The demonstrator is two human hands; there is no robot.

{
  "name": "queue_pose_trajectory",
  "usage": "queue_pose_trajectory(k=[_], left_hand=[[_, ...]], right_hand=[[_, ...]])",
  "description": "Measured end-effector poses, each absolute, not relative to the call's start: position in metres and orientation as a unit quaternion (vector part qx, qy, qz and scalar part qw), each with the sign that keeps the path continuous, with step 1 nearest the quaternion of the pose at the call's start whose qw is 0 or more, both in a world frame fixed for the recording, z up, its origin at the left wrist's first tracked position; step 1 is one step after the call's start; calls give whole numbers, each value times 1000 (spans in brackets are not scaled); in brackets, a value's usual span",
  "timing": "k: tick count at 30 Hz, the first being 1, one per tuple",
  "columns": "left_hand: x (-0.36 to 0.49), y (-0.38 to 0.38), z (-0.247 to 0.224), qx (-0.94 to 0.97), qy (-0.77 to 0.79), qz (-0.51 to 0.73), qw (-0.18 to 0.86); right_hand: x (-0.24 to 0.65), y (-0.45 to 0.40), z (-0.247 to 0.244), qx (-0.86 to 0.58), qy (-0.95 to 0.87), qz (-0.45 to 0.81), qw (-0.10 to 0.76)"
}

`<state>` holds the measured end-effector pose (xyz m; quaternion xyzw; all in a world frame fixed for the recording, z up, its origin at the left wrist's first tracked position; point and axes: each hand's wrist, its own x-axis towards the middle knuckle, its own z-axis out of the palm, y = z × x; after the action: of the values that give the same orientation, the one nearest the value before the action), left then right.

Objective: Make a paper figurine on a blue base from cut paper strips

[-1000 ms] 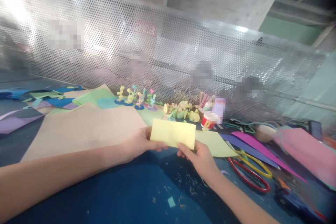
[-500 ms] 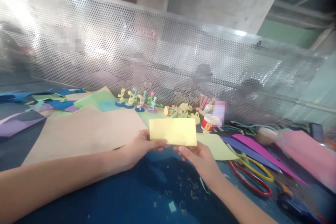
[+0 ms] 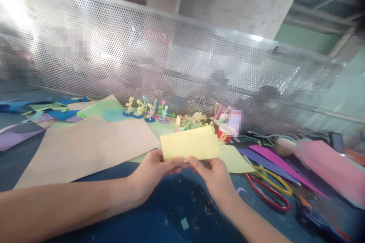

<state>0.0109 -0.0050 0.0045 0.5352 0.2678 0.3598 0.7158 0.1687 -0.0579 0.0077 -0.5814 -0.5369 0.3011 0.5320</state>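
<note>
A yellow paper rectangle [image 3: 189, 144] is held up above the blue table, its broad side facing me. My left hand [image 3: 159, 163] pinches its lower left edge, thumb in front and fingers behind. My right hand [image 3: 212, 169] grips the lower edge right of the middle, also with the thumb in front. The two thumb tips nearly meet at the bottom edge. Behind the paper's right side lies a pale yellow-green sheet [image 3: 235, 159].
A large beige sheet [image 3: 94, 148] lies left. Small paper figures [image 3: 148, 110] stand before a perforated metal screen [image 3: 182, 57]. Right are a red and white tub [image 3: 224, 133], red-handled scissors [image 3: 268, 193], a blue tool [image 3: 319, 220] and a pink sheet [image 3: 333, 167].
My right thumb has moved left and up onto the paper's lower edge, close to my left thumb. The paper looks larger and its upper edge now slants. The view has shifted slightly.
</note>
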Motion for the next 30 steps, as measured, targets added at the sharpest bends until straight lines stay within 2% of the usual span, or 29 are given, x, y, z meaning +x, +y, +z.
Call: queue_pose_trajectory(k=[7,13,15,17,20,30], left_hand=[[10,10,2,528,289,387,698],[8,17,-4,511,308,396,698],[8,17,-4,511,304,394,700],[8,16,-3,523,298,390,697],[9,13,-2,552,282,366,694],[9,14,-7,616,277,337,656]], right_hand=[[192,-47,10,-576,-499,247,598],[210,-39,3,-559,-403,230,687],[205,-42,1,-562,-435,264,652],[194,-46,0,-570,-498,300,580],[178,-51,1,-597,-549,304,500],[181,-54,8,-605,-554,278,501]])
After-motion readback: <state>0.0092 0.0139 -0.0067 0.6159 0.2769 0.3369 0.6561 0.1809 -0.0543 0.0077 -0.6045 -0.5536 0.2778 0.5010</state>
